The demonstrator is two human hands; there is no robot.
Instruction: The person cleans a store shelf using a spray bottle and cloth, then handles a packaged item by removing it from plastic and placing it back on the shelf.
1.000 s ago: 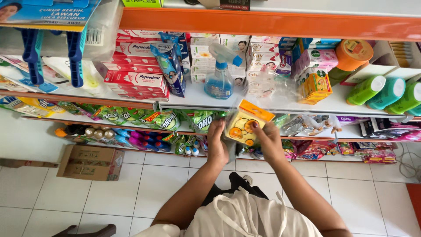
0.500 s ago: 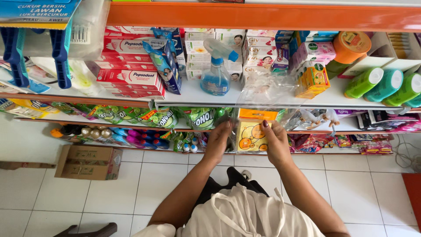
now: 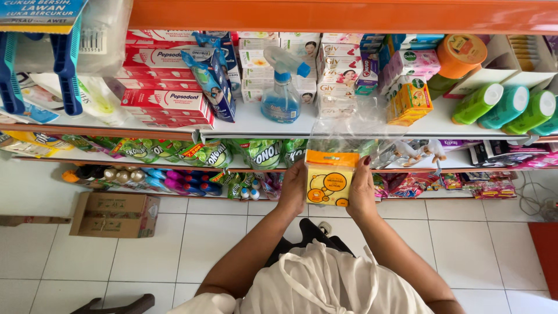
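I hold a small yellow and orange packet (image 3: 329,179) in front of the middle shelf. My left hand (image 3: 293,189) grips its left edge and my right hand (image 3: 361,192) grips its right edge. The packet stands upright, facing me, level with a row of green pouches (image 3: 256,152). A clear plastic bag (image 3: 349,129) sits on the white shelf (image 3: 244,125) just above the packet.
A blue spray bottle (image 3: 281,93), red toothpaste boxes (image 3: 163,87), soap boxes (image 3: 337,70) and green tubs (image 3: 505,104) fill the upper shelf. Small bottles (image 3: 145,177) line the bottom shelf. A cardboard box (image 3: 113,214) lies on the white tile floor at left.
Both hands have turned the packet from tilted to upright and brought it slightly down and closer to me. The view has shifted a little.
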